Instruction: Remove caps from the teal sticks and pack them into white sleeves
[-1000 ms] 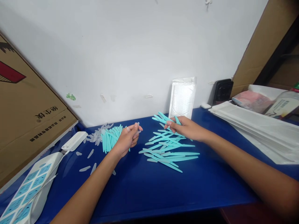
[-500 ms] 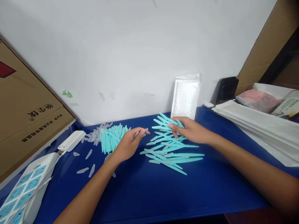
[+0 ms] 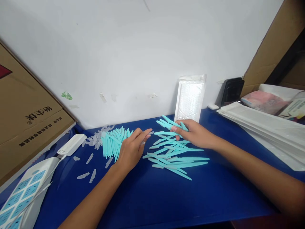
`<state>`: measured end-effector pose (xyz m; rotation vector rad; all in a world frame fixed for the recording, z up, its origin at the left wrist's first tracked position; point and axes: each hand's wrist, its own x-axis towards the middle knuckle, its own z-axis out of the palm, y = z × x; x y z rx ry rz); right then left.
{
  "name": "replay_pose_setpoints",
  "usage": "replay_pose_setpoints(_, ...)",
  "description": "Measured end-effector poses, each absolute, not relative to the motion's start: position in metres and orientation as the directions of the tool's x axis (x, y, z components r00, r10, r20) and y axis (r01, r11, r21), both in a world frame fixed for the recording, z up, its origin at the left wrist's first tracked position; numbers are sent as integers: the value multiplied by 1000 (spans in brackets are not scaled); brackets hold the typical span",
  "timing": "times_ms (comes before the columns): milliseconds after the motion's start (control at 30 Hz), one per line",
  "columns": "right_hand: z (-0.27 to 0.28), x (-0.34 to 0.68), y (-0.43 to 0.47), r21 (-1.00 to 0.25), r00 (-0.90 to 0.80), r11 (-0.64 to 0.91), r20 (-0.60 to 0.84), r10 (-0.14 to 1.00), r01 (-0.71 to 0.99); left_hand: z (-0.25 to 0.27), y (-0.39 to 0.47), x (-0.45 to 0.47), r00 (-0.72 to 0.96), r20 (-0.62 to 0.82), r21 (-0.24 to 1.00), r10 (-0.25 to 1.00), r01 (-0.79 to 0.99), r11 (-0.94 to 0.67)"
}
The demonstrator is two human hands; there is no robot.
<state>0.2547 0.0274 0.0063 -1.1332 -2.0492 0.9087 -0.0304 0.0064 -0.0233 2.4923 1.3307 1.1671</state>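
Head view: left hand (image 3: pixel 132 148) pinches a narrow translucent plastic cap (image 3: pixel 151 133) beside loose, slim turquoise plastic sticks (image 3: pixel 177 158); above them, right hand (image 3: pixel 192 131) clamps fanned sticks (image 3: pixel 165 123), probably separating tips.

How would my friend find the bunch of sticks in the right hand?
Find the silvery packet leaning against the white wall behind the blue table. In front of it is the right hand, with a bunch of turquoise sticks fanning out toward the left hand. Unlike the scattered sticks on the table, these are gripped together.
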Motion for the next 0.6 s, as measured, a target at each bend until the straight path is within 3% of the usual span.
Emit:
replay_pose_setpoints(100, 7, 255, 27, -810, -441, 371, 158, 884, 454, -25, 6, -30, 318, 606, 373, 729, 696, -613)
replay_pose_setpoints(267, 8, 255, 28, -801, -468, 383, 148, 871, 460, -24, 5, -32, 303, 578, 460, 757, 646, -610)
replay_pose_setpoints(467, 7, 254, 29, -816, -507, 394, 147, 849, 423, -27, 5, -34, 368, 572, 428, 733, 627, -650)
replay_pose_setpoints(600, 4, 256, 30, -840, -498, 368, 138, 856, 400, -28, 3, -32, 348, 570, 496, 744, 576, -650)
